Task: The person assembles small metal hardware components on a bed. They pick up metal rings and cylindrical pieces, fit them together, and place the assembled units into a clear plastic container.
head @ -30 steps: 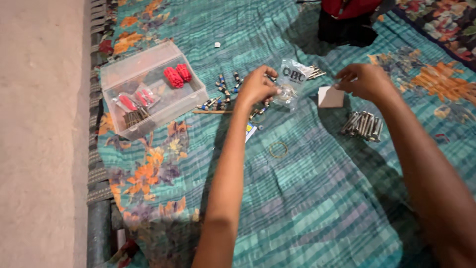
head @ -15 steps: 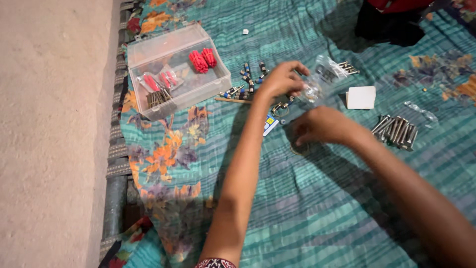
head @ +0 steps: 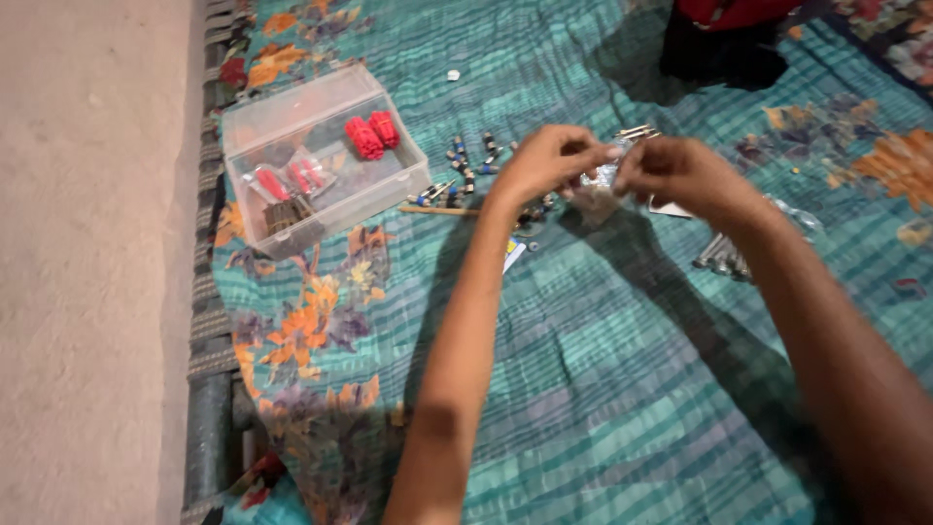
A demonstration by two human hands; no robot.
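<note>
At the upper left of the frame we see a clear plastic box (head: 321, 160) with red pieces inside. Right of it, small connectors (head: 465, 167) lie on the teal cloth (head: 622, 389). In the upper middle, our left hand (head: 546, 163) and right hand (head: 680, 175) both pinch a small clear bag (head: 601, 183).

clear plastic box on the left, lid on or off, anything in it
Open and partly filled: the clear plastic box shows no lid on top, and red pieces plus small packets lie uncovered inside it on the teal bedspread.
</note>
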